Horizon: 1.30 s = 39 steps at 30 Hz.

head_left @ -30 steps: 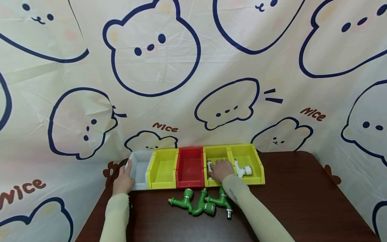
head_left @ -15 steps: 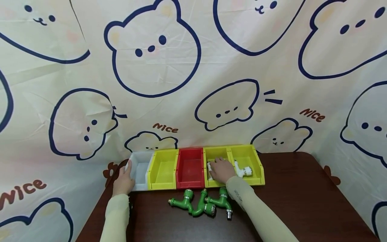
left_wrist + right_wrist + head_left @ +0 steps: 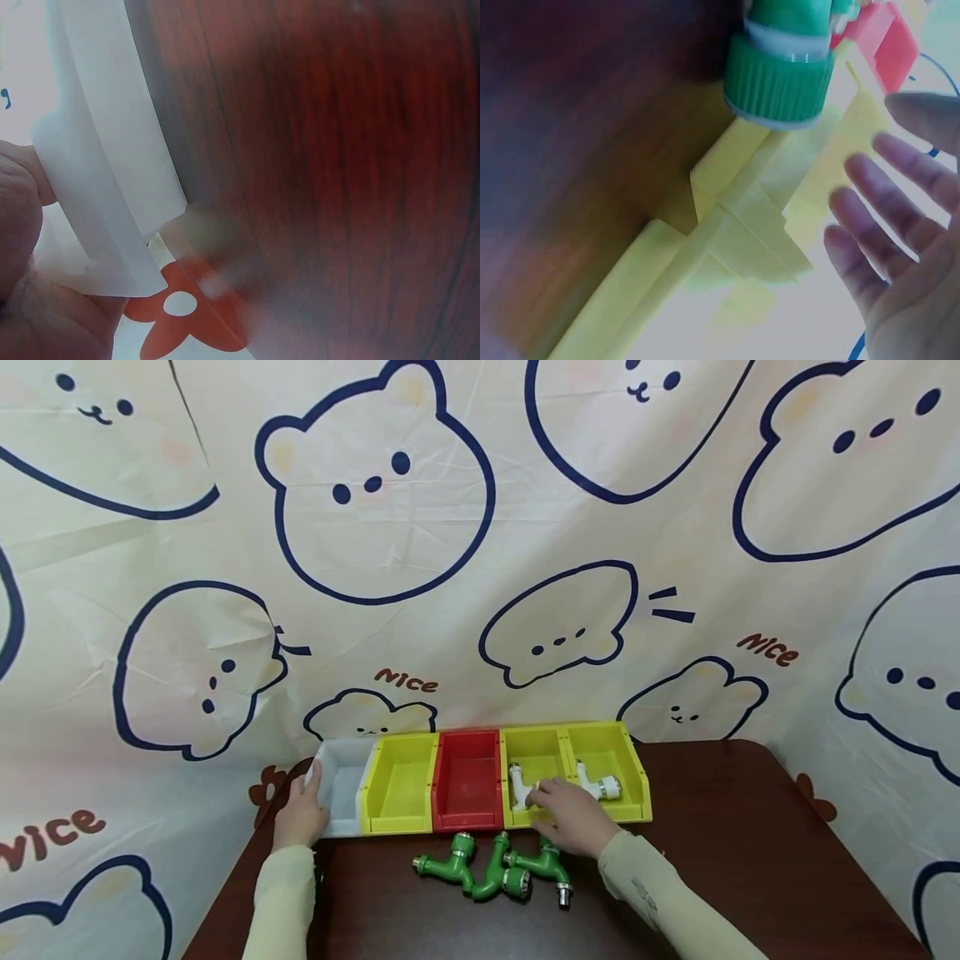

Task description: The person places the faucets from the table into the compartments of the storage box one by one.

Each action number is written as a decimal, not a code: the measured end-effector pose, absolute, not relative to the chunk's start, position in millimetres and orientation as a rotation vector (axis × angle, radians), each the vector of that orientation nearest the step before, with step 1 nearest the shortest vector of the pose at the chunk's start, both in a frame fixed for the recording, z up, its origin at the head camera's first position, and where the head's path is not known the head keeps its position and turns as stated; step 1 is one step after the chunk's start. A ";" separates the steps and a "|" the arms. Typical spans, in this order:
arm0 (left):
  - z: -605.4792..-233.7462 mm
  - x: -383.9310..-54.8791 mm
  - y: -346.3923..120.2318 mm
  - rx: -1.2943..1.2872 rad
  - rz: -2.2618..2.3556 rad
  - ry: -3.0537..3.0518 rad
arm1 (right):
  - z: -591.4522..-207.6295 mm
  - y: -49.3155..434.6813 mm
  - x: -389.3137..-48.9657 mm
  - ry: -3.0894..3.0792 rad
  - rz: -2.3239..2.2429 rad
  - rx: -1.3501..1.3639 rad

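Observation:
At the left end of the row, my left hand (image 3: pixel 298 814) holds the side wall of the white plastic bin (image 3: pixel 343 817); in the left wrist view its fingers and thumb wrap the white wall (image 3: pixel 97 172). My right hand (image 3: pixel 573 814) hovers over the front edge of a yellow bin (image 3: pixel 536 742), fingers spread and nothing in them, as the right wrist view shows. That bin holds a white faucet (image 3: pixel 517 787), partly behind the hand. Another white faucet (image 3: pixel 603 787) lies in the rightmost yellow bin (image 3: pixel 636 777).
Several green faucets (image 3: pixel 517 881) lie on the dark wood table (image 3: pixel 420 927) before the bins; a green knob (image 3: pixel 780 82) looms close in the right wrist view. A red bin (image 3: pixel 467 821) and another yellow bin (image 3: pixel 397 825) complete the row. Behind hangs a cartoon-printed cloth (image 3: pixel 450 643).
My right hand has drawn back from inside the yellow bin toward its front edge, leaving the white faucet there. The left hand stays on the white bin.

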<state>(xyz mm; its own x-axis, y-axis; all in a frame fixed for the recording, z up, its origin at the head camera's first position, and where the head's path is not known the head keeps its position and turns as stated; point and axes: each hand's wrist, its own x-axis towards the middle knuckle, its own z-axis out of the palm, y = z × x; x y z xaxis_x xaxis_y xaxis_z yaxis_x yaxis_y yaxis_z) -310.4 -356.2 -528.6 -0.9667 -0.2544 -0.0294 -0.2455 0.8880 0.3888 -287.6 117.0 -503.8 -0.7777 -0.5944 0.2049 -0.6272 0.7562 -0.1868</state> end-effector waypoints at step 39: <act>-523.5 -304.9 -355.9 0.369 -0.657 -3.020 | -510.7 141.3 -273.1 -3.079 0.773 1.316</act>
<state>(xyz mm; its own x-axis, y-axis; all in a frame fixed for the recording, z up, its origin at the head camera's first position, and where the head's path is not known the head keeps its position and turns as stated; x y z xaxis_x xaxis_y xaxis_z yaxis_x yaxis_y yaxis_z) -304.9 -355.9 -523.5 -0.9714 -0.2363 -0.0218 -0.2240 0.8829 0.4127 -273.1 141.3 -510.7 -0.6697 -0.7370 -0.0916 -0.6063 0.6138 -0.5056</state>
